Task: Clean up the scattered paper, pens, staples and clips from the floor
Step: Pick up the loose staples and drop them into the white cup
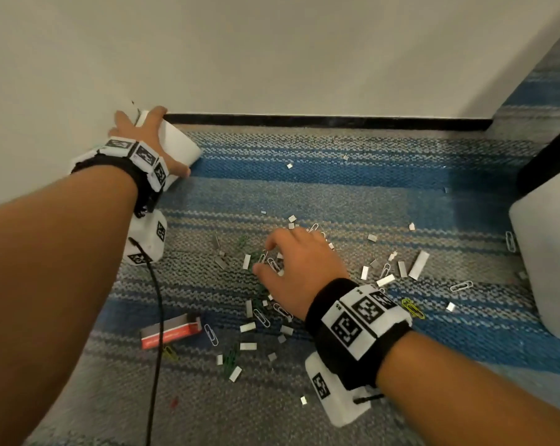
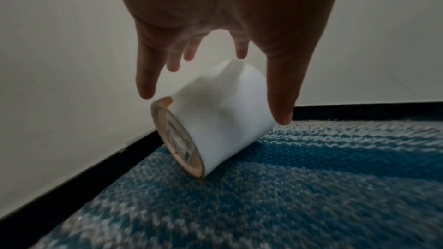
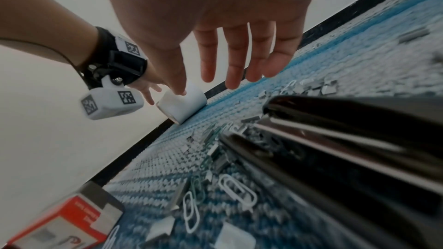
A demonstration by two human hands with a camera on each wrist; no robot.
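Note:
A white cup (image 1: 183,146) lies on its side on the carpet against the wall, its wooden-rimmed base (image 2: 177,139) turned toward the left wrist camera. My left hand (image 1: 163,140) rests over it, fingers straight, with the thumb (image 2: 280,101) against its side. Staple strips (image 1: 418,265), white paper clips (image 1: 211,334) and green clips (image 1: 230,358) lie scattered over the striped carpet. My right hand (image 1: 272,252) hovers just above the middle of the pile, fingers spread and holding nothing. A black stapler (image 3: 347,139) lies under my right wrist, hidden in the head view.
A red staple box (image 1: 171,329) lies on the carpet at the lower left of the pile. A white bin (image 1: 549,252) stands at the right edge. A yellow clip (image 1: 412,307) lies beside my right wrist. A black skirting board (image 1: 304,119) runs along the wall.

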